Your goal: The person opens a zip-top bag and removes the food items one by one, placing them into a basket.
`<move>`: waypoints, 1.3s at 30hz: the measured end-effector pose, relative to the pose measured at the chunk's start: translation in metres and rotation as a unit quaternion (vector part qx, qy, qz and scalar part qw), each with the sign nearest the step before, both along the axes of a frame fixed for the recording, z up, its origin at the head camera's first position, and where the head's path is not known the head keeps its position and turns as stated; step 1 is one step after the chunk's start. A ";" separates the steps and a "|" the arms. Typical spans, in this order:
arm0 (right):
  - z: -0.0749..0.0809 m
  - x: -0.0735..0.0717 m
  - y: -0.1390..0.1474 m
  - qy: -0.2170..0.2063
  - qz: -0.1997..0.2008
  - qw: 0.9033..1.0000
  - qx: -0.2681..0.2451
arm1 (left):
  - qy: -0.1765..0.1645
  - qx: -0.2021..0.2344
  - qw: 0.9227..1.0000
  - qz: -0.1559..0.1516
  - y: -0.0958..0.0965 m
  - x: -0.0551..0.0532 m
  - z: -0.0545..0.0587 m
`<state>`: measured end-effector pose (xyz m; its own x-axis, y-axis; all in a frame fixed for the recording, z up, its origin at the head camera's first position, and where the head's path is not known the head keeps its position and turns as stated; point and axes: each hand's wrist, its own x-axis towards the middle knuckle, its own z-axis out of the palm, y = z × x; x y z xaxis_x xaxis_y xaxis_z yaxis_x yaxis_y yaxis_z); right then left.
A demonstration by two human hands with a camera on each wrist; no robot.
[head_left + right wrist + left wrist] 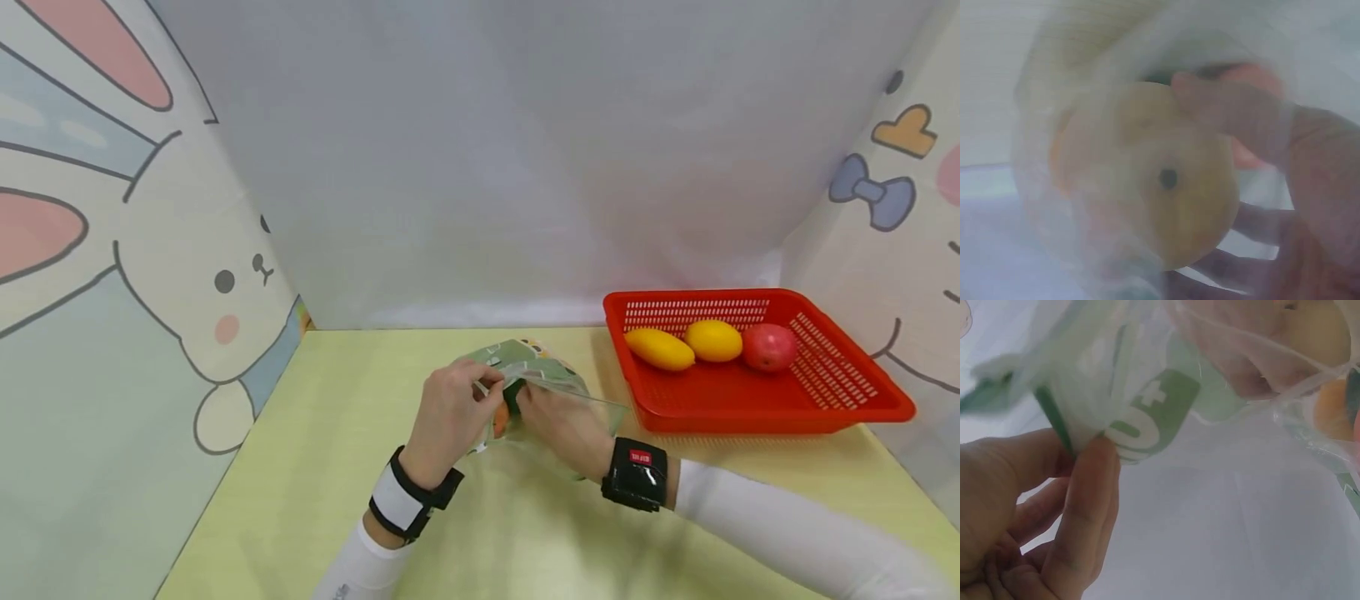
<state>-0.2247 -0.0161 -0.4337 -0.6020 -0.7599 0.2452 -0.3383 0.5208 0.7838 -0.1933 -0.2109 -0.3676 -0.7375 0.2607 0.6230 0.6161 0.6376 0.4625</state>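
Note:
A clear plastic bag with green print point(517, 352) lies near the middle of the table. My left hand point(453, 408) pinches the rim of its mouth between thumb and fingers; the pinched film point(1154, 419) shows in the left wrist view. Inside the bag is my right hand point(566, 425), seen through the film. It grips a round, pale yellow fruit point(1200, 194) with a dark spot at its end, thumb on one side and fingers on the other. Beside it in the bag are an orange thing point(1332, 412), something dark green point(513, 396) and a reddish thing point(1257, 78), all partly hidden.
A red plastic basket point(720, 412) stands at the right back of the table. It holds a yellow mango point(660, 348), a lemon point(714, 341) and a pinkish-red round fruit point(769, 347). Walls with printed cartoons enclose the pale yellow table point(300, 500).

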 end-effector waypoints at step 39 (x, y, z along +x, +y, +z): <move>0.148 -0.013 0.142 -0.406 -0.138 0.823 -0.372 | 0.007 0.000 1.000 -0.006 -0.001 0.000 0.000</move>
